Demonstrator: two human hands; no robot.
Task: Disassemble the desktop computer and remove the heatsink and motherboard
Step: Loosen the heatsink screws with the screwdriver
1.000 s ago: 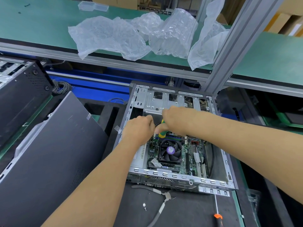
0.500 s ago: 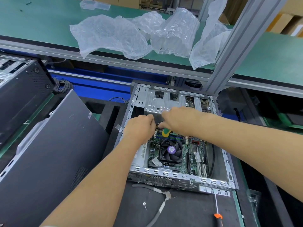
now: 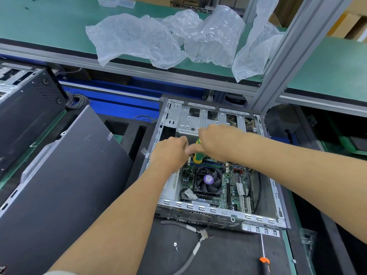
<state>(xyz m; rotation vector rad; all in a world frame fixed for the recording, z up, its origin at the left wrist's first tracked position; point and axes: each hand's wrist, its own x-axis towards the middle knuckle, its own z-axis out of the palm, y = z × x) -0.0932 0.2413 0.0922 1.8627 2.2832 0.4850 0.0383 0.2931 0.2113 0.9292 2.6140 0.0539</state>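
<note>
An open desktop case (image 3: 218, 212) lies flat with its green motherboard (image 3: 232, 187) exposed. A black heatsink fan with a purple hub (image 3: 208, 180) sits on the board. My right hand (image 3: 218, 141) grips a green and yellow screwdriver (image 3: 198, 155) standing upright just behind the fan. My left hand (image 3: 170, 153) is curled beside the screwdriver, its fingertips down at the board by the tool's lower end; what they touch is hidden.
The removed dark side panel (image 3: 65, 185) leans at the left, with another black case (image 3: 25, 108) behind it. A grey cable (image 3: 190, 253), loose screws (image 3: 175, 246) and an orange-handled screwdriver (image 3: 265, 262) lie on the black mat in front. Bubble wrap (image 3: 178, 36) covers the upper shelf.
Both hands stay over the rear of the board. The screwdriver handle has shifted slightly between frames, and my right hand sits a little higher on it.
</note>
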